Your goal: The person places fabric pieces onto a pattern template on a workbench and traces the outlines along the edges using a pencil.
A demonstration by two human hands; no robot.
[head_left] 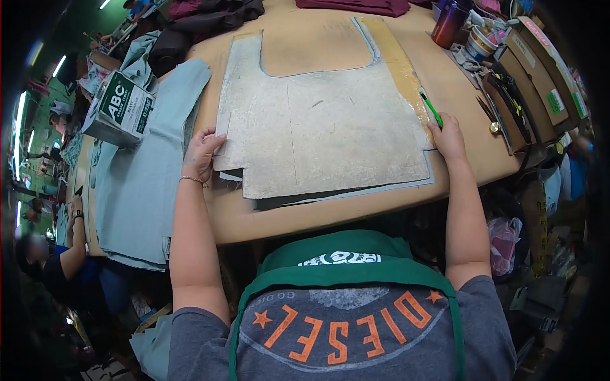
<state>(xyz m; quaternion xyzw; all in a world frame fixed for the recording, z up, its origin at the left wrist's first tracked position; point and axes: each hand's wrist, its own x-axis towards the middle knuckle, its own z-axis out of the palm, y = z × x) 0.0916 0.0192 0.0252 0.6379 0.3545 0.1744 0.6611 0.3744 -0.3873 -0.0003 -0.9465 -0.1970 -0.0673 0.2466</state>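
Note:
A large, worn grey-white pattern template (pixel 330 136) with a neck-shaped cutout lies on light blue-grey fabric (pixel 420 176), which shows along its lower right edge. Brown tape covers the template's right shoulder. My left hand (pixel 202 151) is closed on the template's left edge, thumb on top and the other fingers partly hidden. In my right hand (pixel 449 135) is a slim green pen (pixel 431 109), pointing up and left beside the template's right edge. Dark material peeks out under the lower edge.
Stacked blue-grey fabric (pixel 143 197) lies left, with a green-and-white ABC box (pixel 121 108) on it. Dark folded cloth (pixel 197 28) sits behind. Cardboard boxes (pixel 530 82), a tumbler (pixel 450 24) and tools line the table's (pixel 305 219) right. Another person (pixel 70 254) works at far left.

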